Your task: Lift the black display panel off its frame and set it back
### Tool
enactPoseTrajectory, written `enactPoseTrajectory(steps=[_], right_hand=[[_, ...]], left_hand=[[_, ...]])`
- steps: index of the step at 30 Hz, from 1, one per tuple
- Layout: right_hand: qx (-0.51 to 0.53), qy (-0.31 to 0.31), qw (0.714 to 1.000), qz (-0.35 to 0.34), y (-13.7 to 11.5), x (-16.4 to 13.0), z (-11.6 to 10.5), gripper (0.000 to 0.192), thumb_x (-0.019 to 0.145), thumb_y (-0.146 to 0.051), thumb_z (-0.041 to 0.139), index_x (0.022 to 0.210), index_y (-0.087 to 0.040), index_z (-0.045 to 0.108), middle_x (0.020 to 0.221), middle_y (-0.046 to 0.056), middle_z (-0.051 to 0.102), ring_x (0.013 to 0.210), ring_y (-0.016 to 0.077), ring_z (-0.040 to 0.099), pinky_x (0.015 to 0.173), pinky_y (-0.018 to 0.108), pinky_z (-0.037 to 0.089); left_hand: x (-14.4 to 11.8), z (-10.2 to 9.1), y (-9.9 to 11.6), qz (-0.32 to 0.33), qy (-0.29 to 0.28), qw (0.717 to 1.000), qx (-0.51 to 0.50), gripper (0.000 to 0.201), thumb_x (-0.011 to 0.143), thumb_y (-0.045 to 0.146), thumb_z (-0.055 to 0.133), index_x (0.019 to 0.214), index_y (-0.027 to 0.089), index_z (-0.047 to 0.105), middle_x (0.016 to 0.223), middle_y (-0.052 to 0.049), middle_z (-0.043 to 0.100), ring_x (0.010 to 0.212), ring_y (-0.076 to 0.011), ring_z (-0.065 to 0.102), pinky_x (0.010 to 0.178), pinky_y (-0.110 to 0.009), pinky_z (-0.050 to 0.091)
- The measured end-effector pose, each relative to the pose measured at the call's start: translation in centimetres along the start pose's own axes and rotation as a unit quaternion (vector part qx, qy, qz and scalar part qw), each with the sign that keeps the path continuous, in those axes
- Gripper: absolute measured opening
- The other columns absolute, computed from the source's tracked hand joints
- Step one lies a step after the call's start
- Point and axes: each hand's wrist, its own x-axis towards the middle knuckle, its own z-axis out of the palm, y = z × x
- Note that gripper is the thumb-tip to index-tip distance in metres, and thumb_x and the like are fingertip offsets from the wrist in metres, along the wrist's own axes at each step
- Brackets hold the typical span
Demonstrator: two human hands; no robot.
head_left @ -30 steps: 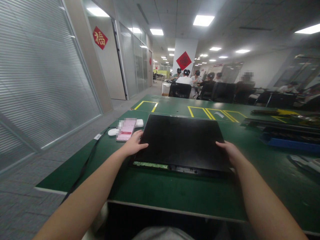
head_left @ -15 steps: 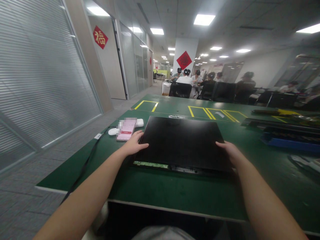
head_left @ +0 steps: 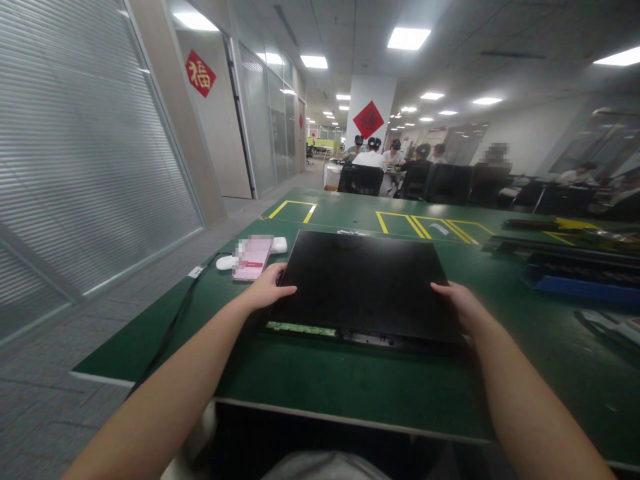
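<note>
A flat black display panel (head_left: 365,280) lies on the green table (head_left: 320,383) in front of me. Along its near edge a strip of green circuit board (head_left: 303,329) is exposed. My left hand (head_left: 267,287) grips the panel's left edge, thumb on top and the other fingers at the side, partly hidden. At the right edge my right hand (head_left: 460,303) holds the panel the same way, its fingers mostly out of sight under or behind the rim.
Left of the panel lie a phone (head_left: 253,257) with a lit pink screen, white rounded objects and a black strap (head_left: 175,320). A blue tray (head_left: 580,285) and dark strips lie to the right. Yellow tape outlines (head_left: 425,227) mark the far side. Several people sit beyond.
Almost nothing differs. The panel's far left corner sits very slightly higher in the picture, and both hands keep their places on its edges.
</note>
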Motion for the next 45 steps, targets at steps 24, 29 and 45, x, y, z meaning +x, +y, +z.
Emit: enactPoseTrajectory(steps=[24,29,45], right_hand=[[0.0,-0.01,1.0,-0.011,0.4,0.5,-0.3,0.03,0.073,-0.021,0.068,0.103,-0.021,0.063,0.084,0.009,0.074,0.074,0.0265,0.071,0.069,0.042,0.058],[0.001,-0.014,1.0,-0.017,0.4,0.6,-0.3,0.029,0.073,-0.021,0.068,0.102,-0.021,0.063,0.085,0.009,0.074,0.073,0.0264,0.071,0.067,0.041,0.058],[0.011,-0.013,1.0,-0.002,-0.3,-0.4,0.0,0.031,0.073,-0.017,0.065,0.104,-0.021,0.064,0.083,0.008,0.074,0.072,0.0268,0.07,0.066,0.042,0.057]], left_hand=[[-0.4,0.3,1.5,-0.071,-0.016,0.987,-0.144,0.069,0.055,0.024,0.085,0.117,0.018,0.054,0.123,-0.012,0.067,0.117,-0.0327,0.061,0.104,-0.055,0.043],[-0.4,0.3,1.4,-0.076,-0.015,0.985,-0.156,0.069,0.054,0.022,0.085,0.115,0.017,0.054,0.121,-0.013,0.067,0.118,-0.0324,0.061,0.105,-0.054,0.042],[0.1,0.1,0.5,-0.001,-0.016,1.0,-0.008,0.056,0.06,0.03,0.079,0.112,0.016,0.064,0.123,-0.013,0.064,0.12,-0.0337,0.057,0.109,-0.05,0.037]])
